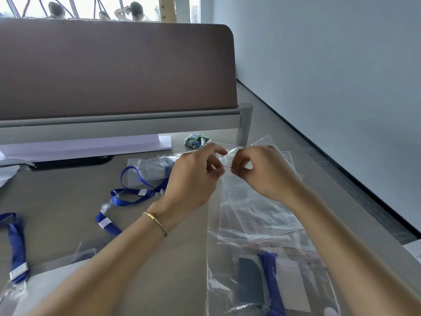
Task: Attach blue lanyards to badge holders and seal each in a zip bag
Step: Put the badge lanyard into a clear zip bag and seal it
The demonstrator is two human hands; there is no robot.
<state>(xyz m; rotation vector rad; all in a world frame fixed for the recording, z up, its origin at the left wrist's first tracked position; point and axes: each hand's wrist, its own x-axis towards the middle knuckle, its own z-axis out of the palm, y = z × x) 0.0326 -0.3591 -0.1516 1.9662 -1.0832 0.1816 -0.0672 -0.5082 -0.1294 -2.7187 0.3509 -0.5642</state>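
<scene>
Fingertips of the left hand [193, 179] and right hand [259, 172] are pinched closed on the red-lined mouth of a clear plastic zip bag [255, 215] held above the grey tabletop [68, 197], each grip gripping it.

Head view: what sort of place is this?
Probably an open-plan office: a desk backed by a fabric divider panel, other people beyond it by windows, and lanyards spread out.

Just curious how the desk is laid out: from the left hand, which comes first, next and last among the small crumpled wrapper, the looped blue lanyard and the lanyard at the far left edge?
1. Looped blue lanyard, just left of the left hand.
2. Small crumpled wrapper, behind the hand, near the desk divider.
3. Lanyard at the far left edge, clearly farthest.
</scene>
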